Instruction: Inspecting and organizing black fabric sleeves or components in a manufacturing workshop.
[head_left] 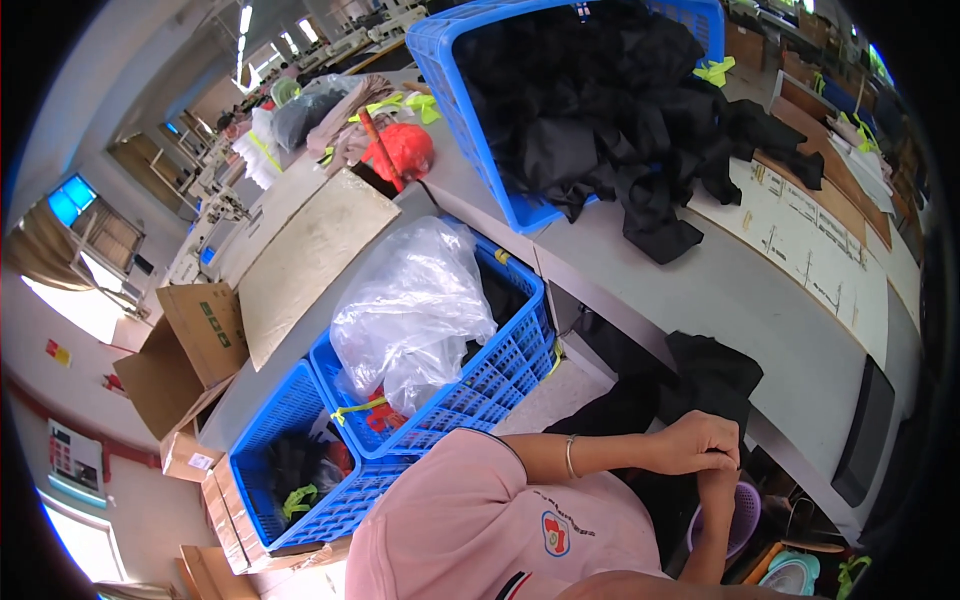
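My left hand [700,442], with a bangle on its wrist, is curled closed at the lower right. It meets my right hand [722,472], which comes up from below and is mostly covered by the left; its fingers are hidden. A black cloth [712,372] lies just beyond both hands, draped at the table's near edge. Whether the left fingers pinch part of it or something else cannot be made out.
A blue basket [470,130] on the grey table [640,290] spills black cloth pieces. Two more blue baskets stand at left, the nearer-right one [500,375] topped by a clear plastic bag [415,300]. A white marked board [800,245], a cardboard box [205,335] and a purple basket [740,520] are around.
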